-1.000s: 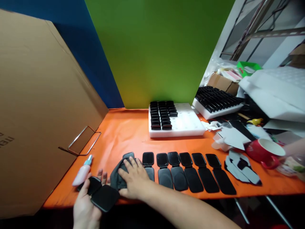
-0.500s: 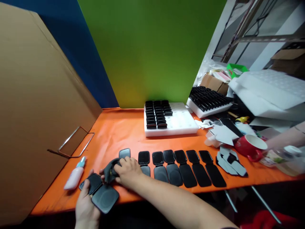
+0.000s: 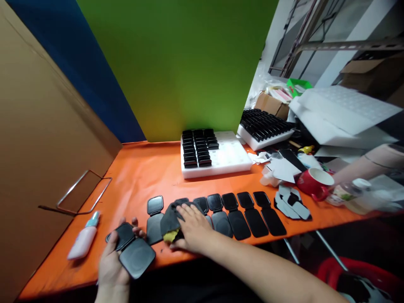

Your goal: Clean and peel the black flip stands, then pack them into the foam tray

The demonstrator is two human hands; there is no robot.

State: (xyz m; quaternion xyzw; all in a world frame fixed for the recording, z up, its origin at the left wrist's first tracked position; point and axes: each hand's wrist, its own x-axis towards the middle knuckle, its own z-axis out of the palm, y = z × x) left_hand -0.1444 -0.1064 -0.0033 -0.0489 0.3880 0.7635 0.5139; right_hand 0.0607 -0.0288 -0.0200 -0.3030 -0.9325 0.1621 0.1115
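Note:
My left hand grips an opened black hinged compact case by its smaller panel, thumb on top, over the table's front edge. The larger panel of that case shows a faint ring mark. My right hand presses on a dark grey cloth with a yellow patch, which covers part of the cases beneath it. Just left of the cloth lies another opened case. To the right of my right hand, several more opened cases lie side by side in a row.
On the orange table stands a white foam tray partly filled with black pieces. A pink spray bottle and a wire stand are at left. A red mug and grey cut pieces lie right.
My right hand has moved right with the cloth, away from the held case and onto the row. My left hand still holds its case. The view has shifted slightly.

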